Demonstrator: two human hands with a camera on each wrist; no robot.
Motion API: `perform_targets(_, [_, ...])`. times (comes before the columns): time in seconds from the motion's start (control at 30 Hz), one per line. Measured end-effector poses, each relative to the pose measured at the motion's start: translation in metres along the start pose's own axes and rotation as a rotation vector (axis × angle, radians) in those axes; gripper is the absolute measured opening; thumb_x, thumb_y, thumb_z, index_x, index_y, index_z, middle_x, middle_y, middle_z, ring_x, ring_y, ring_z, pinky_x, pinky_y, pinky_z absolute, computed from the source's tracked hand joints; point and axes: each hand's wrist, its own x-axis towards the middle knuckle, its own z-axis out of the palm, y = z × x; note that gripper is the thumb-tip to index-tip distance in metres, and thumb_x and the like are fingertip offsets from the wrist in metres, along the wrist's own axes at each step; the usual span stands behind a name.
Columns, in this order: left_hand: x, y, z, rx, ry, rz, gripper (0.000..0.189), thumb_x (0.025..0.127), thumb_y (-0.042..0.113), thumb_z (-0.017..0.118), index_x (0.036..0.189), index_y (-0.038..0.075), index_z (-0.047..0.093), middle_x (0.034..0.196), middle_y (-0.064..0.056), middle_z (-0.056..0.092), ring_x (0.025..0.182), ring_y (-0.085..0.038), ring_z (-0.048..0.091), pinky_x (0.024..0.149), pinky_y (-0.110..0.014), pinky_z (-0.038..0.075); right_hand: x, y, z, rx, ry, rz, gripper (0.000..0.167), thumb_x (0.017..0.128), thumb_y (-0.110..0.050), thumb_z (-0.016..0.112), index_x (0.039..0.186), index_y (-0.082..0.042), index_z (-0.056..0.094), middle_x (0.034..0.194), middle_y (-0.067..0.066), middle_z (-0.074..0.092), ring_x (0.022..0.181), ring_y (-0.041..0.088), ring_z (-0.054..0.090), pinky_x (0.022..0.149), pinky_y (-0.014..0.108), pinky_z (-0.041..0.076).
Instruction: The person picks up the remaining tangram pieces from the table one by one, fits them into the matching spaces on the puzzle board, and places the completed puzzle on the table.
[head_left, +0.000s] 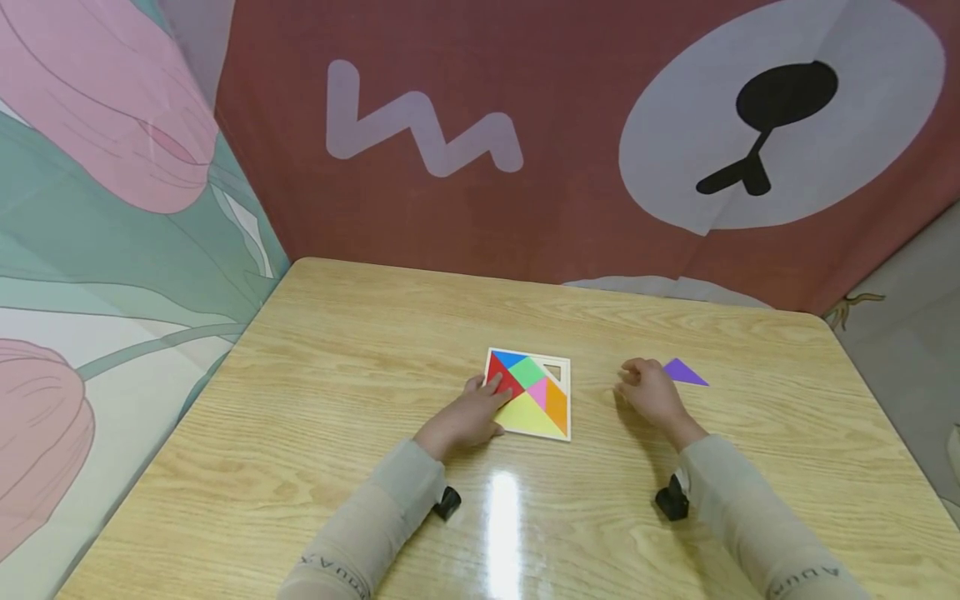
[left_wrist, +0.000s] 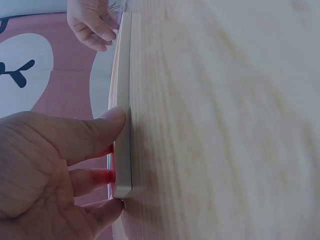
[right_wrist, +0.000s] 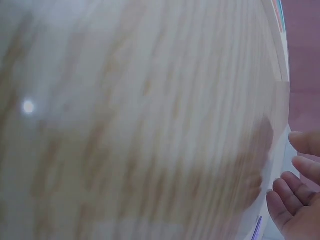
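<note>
A square tangram board (head_left: 568, 400) with a white rim lies on the table. Red, blue, green, pink, orange and yellow pieces fill most of it; its far right corner shows bare white with a small triangular opening. My left hand (head_left: 467, 417) holds the board at its near left corner, thumb (left_wrist: 95, 135) against the side edge and fingers over the red piece. To the right of the board, my right hand (head_left: 651, 392) hovers above the table with loosely bent fingers and nothing between them. A purple triangle (head_left: 684, 372) lies flat just beyond it, partly hidden by the hand.
The wood-grain table (head_left: 360, 333) reaches back to a red printed cloth (head_left: 555, 225) with a cartoon face. Another printed cloth (head_left: 112, 275) with pink flowers hangs on the left. Light glares off the tabletop between the forearms.
</note>
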Motion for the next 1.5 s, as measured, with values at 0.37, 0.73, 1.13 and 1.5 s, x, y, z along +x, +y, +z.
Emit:
perform_targets(0.37, [0.000,0.000,-0.001,0.004,0.005,0.003,0.056,0.082,0.017,0.058,0.133,0.012,0.035,0.141,-0.011,0.017,0.126,-0.032,0.010,0.096,-0.039,0.026,-0.002,0.006,-0.006,-0.015,0.031,-0.017,0.037,0.081,-0.005,0.055,0.109,0.015,0.046,0.097,0.028,0.044,0.090,0.040,0.047,0.074,0.046,0.041])
perform_targets(0.73, [0.001,0.000,0.000,0.002,0.000,0.006,0.057,0.083,0.017,0.057,0.134,0.012,0.034,0.142,-0.010,0.016,0.127,-0.031,0.009,0.097,-0.039,0.026,-0.004,0.010,-0.011,-0.049,0.067,-0.002,0.035,0.080,-0.004,0.056,0.108,0.015,0.047,0.099,0.030,0.044,0.089,0.040,0.045,0.072,0.047,0.041])
perform_targets(1.13, [0.001,-0.001,0.001,-0.002,0.002,-0.007,0.057,0.082,0.018,0.058,0.134,0.013,0.034,0.141,-0.010,0.017,0.127,-0.032,0.009,0.097,-0.039,0.026,-0.004,0.021,-0.021,-0.066,0.111,0.011,0.036,0.080,-0.006,0.055,0.108,0.016,0.047,0.100,0.032,0.044,0.089,0.040,0.044,0.073,0.047,0.040])
perform_targets(1.5, [0.001,-0.002,0.002,-0.001,0.005,0.001,0.058,0.082,0.019,0.058,0.134,0.013,0.034,0.142,-0.010,0.016,0.127,-0.032,0.009,0.097,-0.039,0.026,-0.003,0.028,-0.027,-0.118,0.153,0.086,0.037,0.078,-0.007,0.055,0.107,0.015,0.047,0.100,0.033,0.043,0.093,0.046,0.036,0.079,0.051,0.033])
